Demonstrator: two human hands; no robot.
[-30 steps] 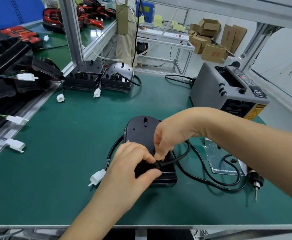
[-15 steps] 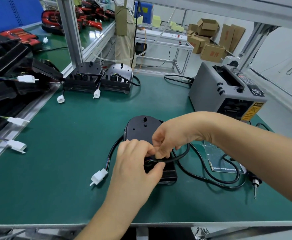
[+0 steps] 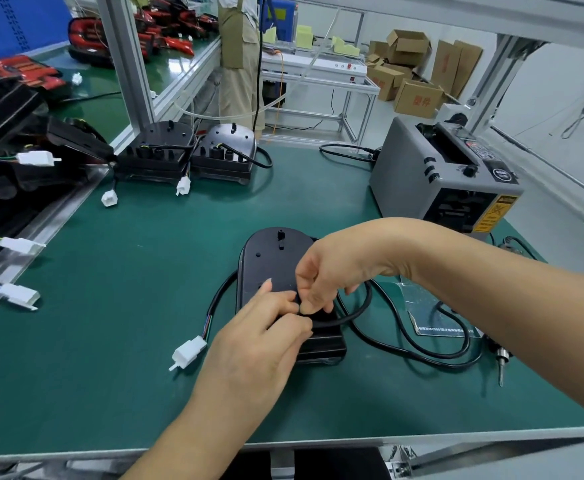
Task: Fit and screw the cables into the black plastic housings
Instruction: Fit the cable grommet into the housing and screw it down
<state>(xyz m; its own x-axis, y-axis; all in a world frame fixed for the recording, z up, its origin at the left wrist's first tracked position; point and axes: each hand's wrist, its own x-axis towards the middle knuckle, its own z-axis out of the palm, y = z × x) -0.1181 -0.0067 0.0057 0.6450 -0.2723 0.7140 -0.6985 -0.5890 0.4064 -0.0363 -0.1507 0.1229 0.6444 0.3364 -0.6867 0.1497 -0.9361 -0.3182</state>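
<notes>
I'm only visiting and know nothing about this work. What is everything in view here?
Black plastic housing: one, black, mid-mat, under the hands.
Black cable: one, black, looped right of that housing.
White plastic connector: one, white, left of the housing, on coloured wires.
Wired black housings: two, black, side by side at the back.
Grey tape dispenser machine: one, grey, right rear.
Electric screwdriver: one, black and silver, lying at the right edge.
Loose white connectors: several, white, left edge.
Brown cardboard boxes: several, brown, on the floor beyond.
Green bench mat: one, green, under everything.
Left hand: one, pinches the cable end over the housing.
Right hand: one, pinches the cable beside it.
</notes>
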